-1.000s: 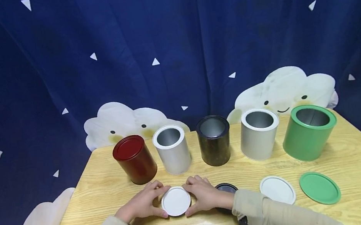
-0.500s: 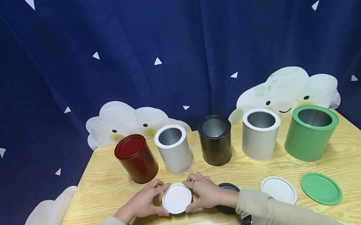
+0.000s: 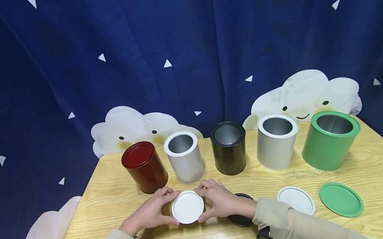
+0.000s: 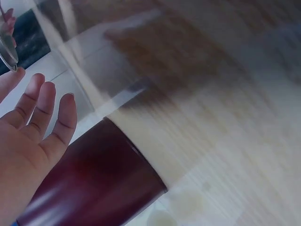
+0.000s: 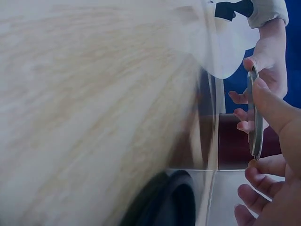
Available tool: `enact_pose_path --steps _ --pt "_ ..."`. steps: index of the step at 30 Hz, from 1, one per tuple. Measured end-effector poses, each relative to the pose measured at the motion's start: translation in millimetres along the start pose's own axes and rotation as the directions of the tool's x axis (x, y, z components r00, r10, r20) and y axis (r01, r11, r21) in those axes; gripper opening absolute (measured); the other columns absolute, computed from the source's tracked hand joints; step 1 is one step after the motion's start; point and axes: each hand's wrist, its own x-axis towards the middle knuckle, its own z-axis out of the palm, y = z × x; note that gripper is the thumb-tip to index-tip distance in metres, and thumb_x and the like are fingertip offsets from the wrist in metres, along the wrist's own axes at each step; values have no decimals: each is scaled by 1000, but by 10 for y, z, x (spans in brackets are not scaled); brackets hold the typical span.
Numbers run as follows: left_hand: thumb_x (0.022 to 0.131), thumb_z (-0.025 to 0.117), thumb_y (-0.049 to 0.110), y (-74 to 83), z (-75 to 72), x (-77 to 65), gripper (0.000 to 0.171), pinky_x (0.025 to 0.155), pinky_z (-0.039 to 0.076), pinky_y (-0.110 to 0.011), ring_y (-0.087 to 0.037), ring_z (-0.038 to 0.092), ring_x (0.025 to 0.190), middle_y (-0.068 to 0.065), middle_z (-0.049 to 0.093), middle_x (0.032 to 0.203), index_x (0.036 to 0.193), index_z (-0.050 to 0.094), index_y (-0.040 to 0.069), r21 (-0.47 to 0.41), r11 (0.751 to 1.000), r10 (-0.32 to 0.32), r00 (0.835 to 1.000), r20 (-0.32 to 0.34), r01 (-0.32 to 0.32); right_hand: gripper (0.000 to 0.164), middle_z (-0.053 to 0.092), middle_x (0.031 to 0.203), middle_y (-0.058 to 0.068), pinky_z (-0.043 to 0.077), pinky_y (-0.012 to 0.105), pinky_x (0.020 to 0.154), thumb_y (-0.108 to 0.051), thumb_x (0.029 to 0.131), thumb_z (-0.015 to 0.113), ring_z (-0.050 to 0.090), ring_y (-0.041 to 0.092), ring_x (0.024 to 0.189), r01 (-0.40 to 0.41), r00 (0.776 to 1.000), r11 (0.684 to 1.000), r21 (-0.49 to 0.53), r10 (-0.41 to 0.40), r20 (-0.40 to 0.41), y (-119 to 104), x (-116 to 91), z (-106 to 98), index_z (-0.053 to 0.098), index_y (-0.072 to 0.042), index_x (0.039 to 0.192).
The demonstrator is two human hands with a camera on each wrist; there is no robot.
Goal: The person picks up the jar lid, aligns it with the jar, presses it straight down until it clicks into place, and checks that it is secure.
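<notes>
A small white can lid [image 3: 187, 207] is held level between both hands, raised above the wooden table. My left hand [image 3: 153, 212] pinches its left rim between thumb and index finger, while my right hand [image 3: 220, 201] pinches the right rim the same way. In the right wrist view the lid [image 5: 254, 117] shows edge-on between the thumbs and fingers, clear of the tabletop. Only a sliver of the lid [image 4: 6, 52] enters the left wrist view. Just beyond the hands stands the small white can [image 3: 187, 167], its top uncovered.
A dark red can [image 3: 146, 171] with its lid on stands at the left. Rightward follow an open black can [image 3: 230, 160], a larger white can [image 3: 275, 154] and a green can [image 3: 326, 151]. Black [image 3: 241, 219], white [image 3: 296, 201] and green [image 3: 341, 199] lids lie in front.
Both hands have lifted the white lid off the table and moved slightly away from the body, toward the small white can. The cans and other lids have stayed put.
</notes>
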Motion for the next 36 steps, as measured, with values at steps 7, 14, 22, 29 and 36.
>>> enact_pose_path --steps 7,14,22,29,36 --pt "65 80 37 29 -57 16 75 85 41 -38 -17 46 100 -2 49 108 127 53 7 -28 999 33 999 -43 -35 73 50 105 1 34 31 75 -40 65 79 41 16 96 35 999 999 40 -34 -37 2 -1 -68 56 -2 122" --pt "65 81 32 44 -97 27 75 74 45 -35 -18 47 95 -2 49 108 128 51 5 -107 993 39 996 -79 -47 72 51 104 1 36 33 79 -40 64 80 42 16 94 82 992 995 50 -76 -103 19 12 -123 56 -4 122" --pt "66 81 27 29 -79 40 72 63 45 -33 -20 50 89 0 52 108 128 51 8 -215 974 43 989 -144 -74 73 52 104 3 40 33 80 -39 62 81 44 18 95 131 979 990 50 -121 -166 47 18 -186 57 -2 120" --pt "66 81 23 47 -80 70 69 61 45 -31 -21 48 83 1 53 100 126 52 6 -255 962 48 978 -202 -100 73 53 105 3 41 33 81 -38 62 81 45 19 97 130 974 988 80 -112 -195 69 18 -223 57 -2 120" --pt "64 82 18 67 -73 90 67 59 45 -30 -23 49 81 -1 54 96 122 54 1 -264 956 41 951 -307 -126 71 53 106 3 40 37 84 -34 63 82 44 20 100 120 972 986 112 -94 -215 56 18 -305 57 -2 121"
